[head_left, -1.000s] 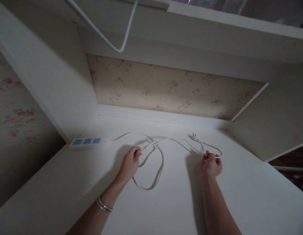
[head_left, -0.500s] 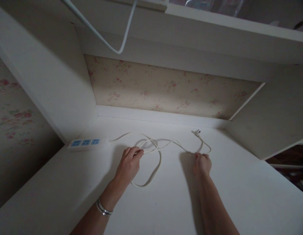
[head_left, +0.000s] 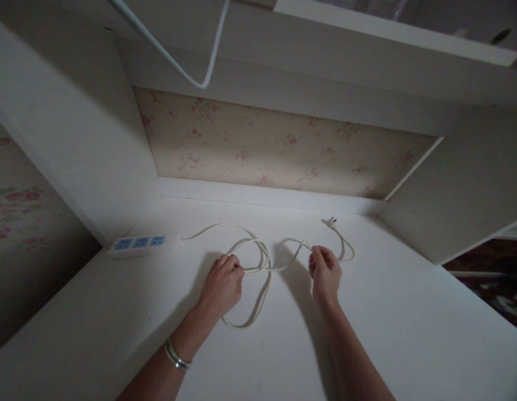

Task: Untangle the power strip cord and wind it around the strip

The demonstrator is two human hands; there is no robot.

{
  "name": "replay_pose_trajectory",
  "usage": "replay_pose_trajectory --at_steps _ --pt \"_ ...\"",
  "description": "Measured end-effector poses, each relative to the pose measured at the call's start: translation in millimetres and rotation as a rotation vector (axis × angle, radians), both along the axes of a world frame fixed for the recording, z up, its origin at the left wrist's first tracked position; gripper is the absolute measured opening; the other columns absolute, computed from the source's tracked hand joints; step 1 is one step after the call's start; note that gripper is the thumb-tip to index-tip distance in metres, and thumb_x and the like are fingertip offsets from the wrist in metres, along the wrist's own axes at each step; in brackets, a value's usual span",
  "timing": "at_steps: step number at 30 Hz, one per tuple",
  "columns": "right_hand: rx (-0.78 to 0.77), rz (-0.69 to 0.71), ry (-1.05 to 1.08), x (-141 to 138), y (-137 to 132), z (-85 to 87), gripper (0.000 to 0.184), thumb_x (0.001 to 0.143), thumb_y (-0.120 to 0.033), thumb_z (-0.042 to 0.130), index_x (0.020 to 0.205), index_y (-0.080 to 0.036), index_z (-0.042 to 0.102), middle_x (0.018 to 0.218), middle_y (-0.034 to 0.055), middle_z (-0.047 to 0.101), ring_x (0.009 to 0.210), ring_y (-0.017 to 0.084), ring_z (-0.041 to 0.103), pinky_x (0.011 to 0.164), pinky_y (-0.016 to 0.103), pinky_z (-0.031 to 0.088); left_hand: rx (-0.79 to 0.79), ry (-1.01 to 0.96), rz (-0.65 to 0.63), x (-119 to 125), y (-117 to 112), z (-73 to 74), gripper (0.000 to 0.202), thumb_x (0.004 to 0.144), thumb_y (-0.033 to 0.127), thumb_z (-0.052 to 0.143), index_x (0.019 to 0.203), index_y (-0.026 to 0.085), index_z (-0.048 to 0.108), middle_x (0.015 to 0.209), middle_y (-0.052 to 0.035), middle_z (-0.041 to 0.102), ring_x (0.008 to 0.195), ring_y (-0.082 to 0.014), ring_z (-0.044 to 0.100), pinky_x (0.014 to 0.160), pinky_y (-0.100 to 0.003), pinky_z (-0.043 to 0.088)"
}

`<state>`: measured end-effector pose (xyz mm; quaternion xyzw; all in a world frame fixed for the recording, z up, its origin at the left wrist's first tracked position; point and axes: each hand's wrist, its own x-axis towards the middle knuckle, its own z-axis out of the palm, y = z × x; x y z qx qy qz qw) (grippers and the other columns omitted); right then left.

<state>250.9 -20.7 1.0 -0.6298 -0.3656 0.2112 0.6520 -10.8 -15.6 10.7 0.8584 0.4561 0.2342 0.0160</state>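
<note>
A looped cream cord trails from a white power strip

We face floral wallpaper | pale panels flank our white desk | above, we see a shelf | light dim, shadowed at far left

No lettering is showing legibly (the long white plastic power strip by the white desktop's left edge included).
</note>
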Motion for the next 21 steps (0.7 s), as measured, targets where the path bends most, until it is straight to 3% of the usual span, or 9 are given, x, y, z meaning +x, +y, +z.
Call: replay_pose_trajectory --at_steps 3,5,10,17,21 --pt "-0.206 0.399 -0.160 -38 -7 2.4 0.037 0.081 -0.054 0.054 0.078 -0.018 0.063 0.058 -0.0017 0.055 0.049 0.011 0.045 0.047 0.023 0.033 -0.028 0.046 -0.004 3 -2 -1.1 0.020 0.090 0.016 0.047 0.081 0.020 0.065 0.085 -0.0043 0.059 0.087 -0.0193 0.053 0.080 -0.036 0.039" --pt "-0.313 0.518 -0.339 -54 -10 0.9 0.037 0.084 -0.051 0.053 0.073 -0.019 0.066 0.058 0.0000 0.060 0.051 0.012 0.049 0.050 0.023 0.034 -0.037 0.070 -0.006 5 -2 -1.5 0.020 0.092 0.021 0.046 0.082 0.020 0.064 0.086 -0.0045 0.059 0.086 -0.0199 0.054 0.081 -0.036 0.039" --pt "-0.432 0.461 -0.694 -65 -13 -1.7 0.037 0.086 -0.051 0.050 0.077 -0.022 0.072 0.065 0.0038 0.068 0.057 0.015 0.057 0.054 0.025 0.032 -0.080 0.103 -0.014 7 -4 -2.8 0.016 0.092 0.029 0.049 0.085 0.019 0.060 0.089 -0.0051 0.060 0.088 -0.0210 0.055 0.077 -0.033 0.039" --pt "-0.450 0.407 -0.722 -64 -11 0.0 0.046 0.090 -0.051 0.043 0.069 -0.021 0.071 0.065 0.0054 0.069 0.056 0.015 0.059 0.054 0.025 0.032 -0.097 0.100 0.011 10 -7 -0.8 0.021 0.096 0.028 0.039 0.088 0.019 0.056 0.090 -0.0045 0.058 0.079 -0.0181 0.056 0.067 -0.030 0.039" --pt "-0.464 0.378 -0.726 -67 -11 -1.6 0.040 0.089 -0.044 0.045 0.068 -0.021 0.070 0.065 0.0053 0.069 0.056 0.015 0.058 0.055 0.026 0.032 -0.079 0.095 0.032 11 -6 -1.4 0.019 0.096 0.028 0.039 0.089 0.020 0.055 0.089 -0.0040 0.058 0.078 -0.0178 0.057 0.066 -0.029 0.040"
